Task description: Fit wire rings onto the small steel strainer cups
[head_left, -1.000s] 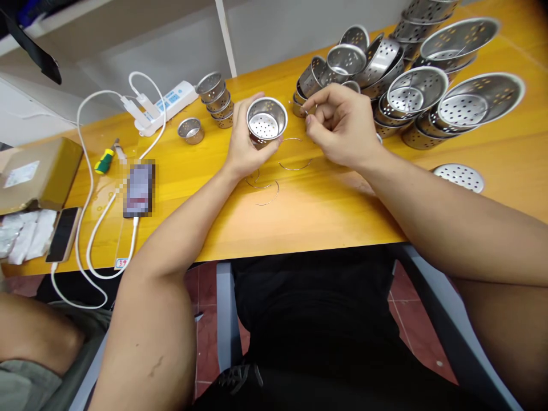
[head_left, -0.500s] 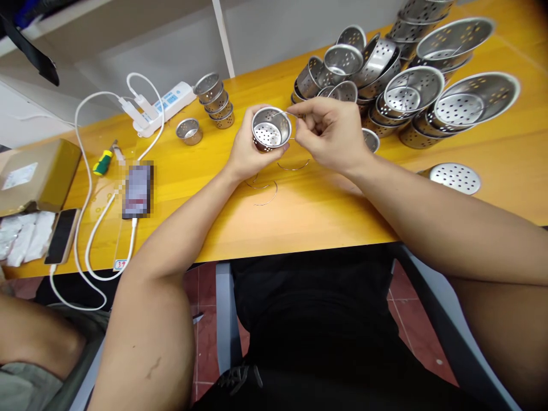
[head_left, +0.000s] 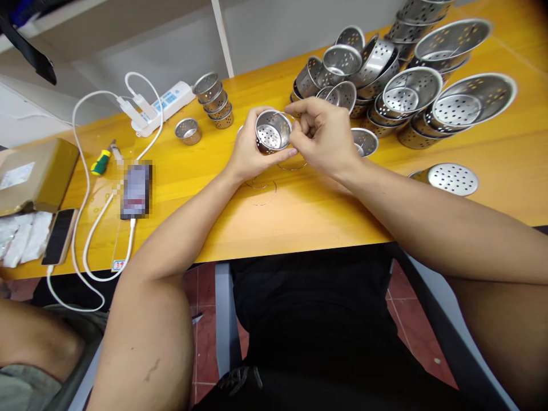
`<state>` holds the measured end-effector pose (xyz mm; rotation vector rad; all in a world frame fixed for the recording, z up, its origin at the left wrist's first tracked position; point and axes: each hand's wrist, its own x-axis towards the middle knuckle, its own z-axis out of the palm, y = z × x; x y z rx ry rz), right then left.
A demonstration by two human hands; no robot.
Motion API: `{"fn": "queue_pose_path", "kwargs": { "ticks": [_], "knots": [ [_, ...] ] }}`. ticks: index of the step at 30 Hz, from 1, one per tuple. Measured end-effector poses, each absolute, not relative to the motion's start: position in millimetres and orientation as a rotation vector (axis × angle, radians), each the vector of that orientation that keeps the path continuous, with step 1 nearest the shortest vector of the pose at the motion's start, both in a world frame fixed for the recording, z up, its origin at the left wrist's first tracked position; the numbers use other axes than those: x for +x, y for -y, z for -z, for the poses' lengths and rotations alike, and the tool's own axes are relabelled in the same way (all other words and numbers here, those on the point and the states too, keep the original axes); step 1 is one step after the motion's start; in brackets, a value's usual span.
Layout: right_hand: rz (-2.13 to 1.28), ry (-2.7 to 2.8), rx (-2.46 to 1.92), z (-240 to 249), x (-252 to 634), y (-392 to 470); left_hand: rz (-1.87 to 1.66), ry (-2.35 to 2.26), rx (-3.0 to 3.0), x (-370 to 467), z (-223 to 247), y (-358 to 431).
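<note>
My left hand is wrapped round a small perforated metal cup, its open mouth tilted towards me. At the cup's right rim, my right hand pinches a thin wire, which is partly hidden by the fingers. Below the hands, thin curved wires lie on the yellow table. Just right of my right hand another perforated cup is partly covered by it.
Many perforated cups are piled at the back right, one lying nearer. A short stack and single cup stand left of my hands. Further left are a power strip, cables, phones, a screwdriver and a box.
My right hand has shifted slightly left, closer against the cup's rim. The cup in my left hand has moved a little to the right.
</note>
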<state>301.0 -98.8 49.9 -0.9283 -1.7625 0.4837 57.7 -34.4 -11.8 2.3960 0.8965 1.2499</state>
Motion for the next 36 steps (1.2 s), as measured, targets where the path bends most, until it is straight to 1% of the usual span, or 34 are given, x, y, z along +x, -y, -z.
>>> {"fn": "queue_pose_path", "kwargs": {
  "ticks": [4, 9, 15, 23, 36],
  "knots": [
    [-0.671, 1.701, -0.877, -62.1, 297.5, 107.1, -1.296, -0.87, 2.357, 60.3, 4.3, 39.9],
    [-0.932, 1.689, -0.747, -84.0, 302.4, 115.5, -1.258, -0.777, 2.283, 59.2, 3.3, 38.4],
    [-1.069, 1.747, -0.717, -82.5, 311.5, 110.8, -1.186, -0.697, 2.355, 52.7, 10.0, 33.4],
    [-1.051, 1.651, -0.731, -70.9, 307.5, 101.3, -1.176, -0.729, 2.46, 52.5, 22.3, 27.5],
    [-0.984, 1.687, -0.757, -61.3, 304.4, 99.4, -1.153, -0.733, 2.439, 51.5, 21.5, 28.5]
  ]
}}
